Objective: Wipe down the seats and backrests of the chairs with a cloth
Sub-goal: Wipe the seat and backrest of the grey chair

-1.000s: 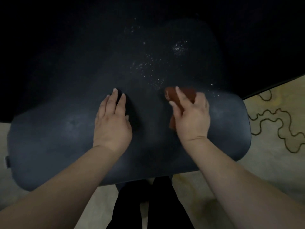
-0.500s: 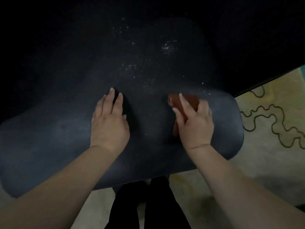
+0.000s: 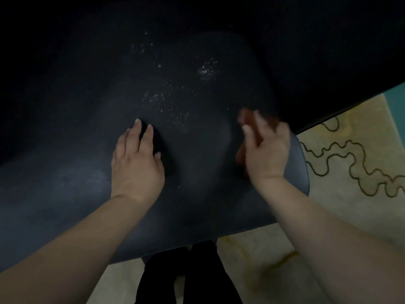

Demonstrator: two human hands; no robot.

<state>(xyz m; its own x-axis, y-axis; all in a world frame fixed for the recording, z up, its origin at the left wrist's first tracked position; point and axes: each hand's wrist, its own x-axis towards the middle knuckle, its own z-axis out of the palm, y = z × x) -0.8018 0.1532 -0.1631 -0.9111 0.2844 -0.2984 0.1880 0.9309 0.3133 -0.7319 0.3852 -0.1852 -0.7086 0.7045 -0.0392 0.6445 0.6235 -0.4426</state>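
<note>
Right hand (image 3: 266,151) gripping a reddish-brown cloth (image 3: 248,116) against the right end of the dark chair (image 3: 76,183), blurred; left hand (image 3: 137,162) flat, fingers straight, pressing nearby on the same surface. Looks mid-wipe, judging from pale specks (image 3: 175,99) scattered just beyond both hands, not yet cleaned. Farther back only darkness, so no telling about other chairs.

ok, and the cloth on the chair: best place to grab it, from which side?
Take the cloth from above, palm down, as the right hand does now. It lies against the dark chair, so no edge stands free to pinch. Only its far end shows past the fingers, blurred; spread fingers over its middle would probably hold best.
</note>
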